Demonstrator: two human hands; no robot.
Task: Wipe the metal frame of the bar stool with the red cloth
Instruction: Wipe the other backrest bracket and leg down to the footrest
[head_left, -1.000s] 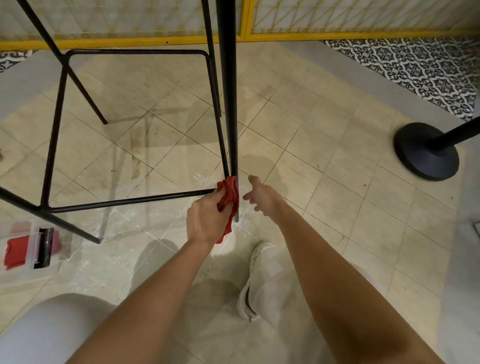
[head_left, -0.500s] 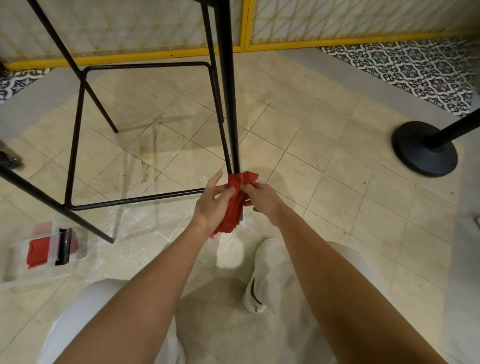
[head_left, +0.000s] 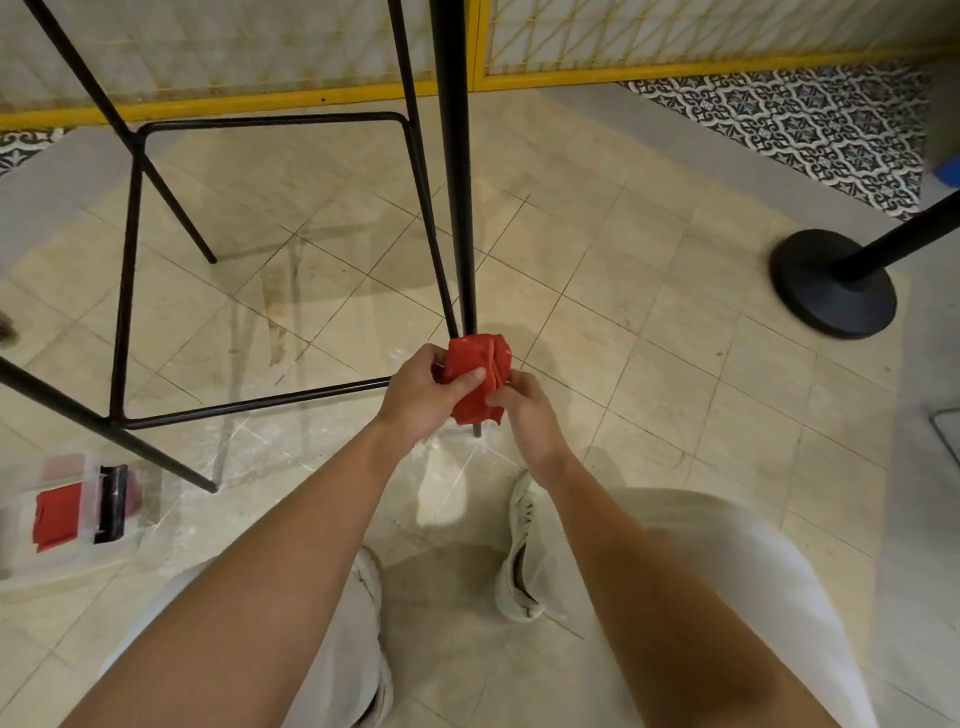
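Note:
The bar stool's black metal frame (head_left: 451, 171) stands on the tiled floor, its near leg running down the middle of the view. A red cloth (head_left: 477, 376) is bunched around the bottom of that leg, just above its foot. My left hand (head_left: 423, 392) grips the cloth from the left, thumb pressed across its front. My right hand (head_left: 522, 410) pinches the cloth's right edge. The footrest ring (head_left: 249, 402) joins the leg behind my left hand.
A clear plastic box (head_left: 72, 512) with a red item and a black part lies on the floor at the left. A black stanchion base (head_left: 831, 286) stands at the right. My white shoes (head_left: 519, 561) are just below the hands. A yellow-framed partition (head_left: 260, 101) runs along the back.
A second ago only my left hand held the cloth on the leg. My right hand has come in and taken the cloth's right edge, and the cloth now wraps the leg more fully.

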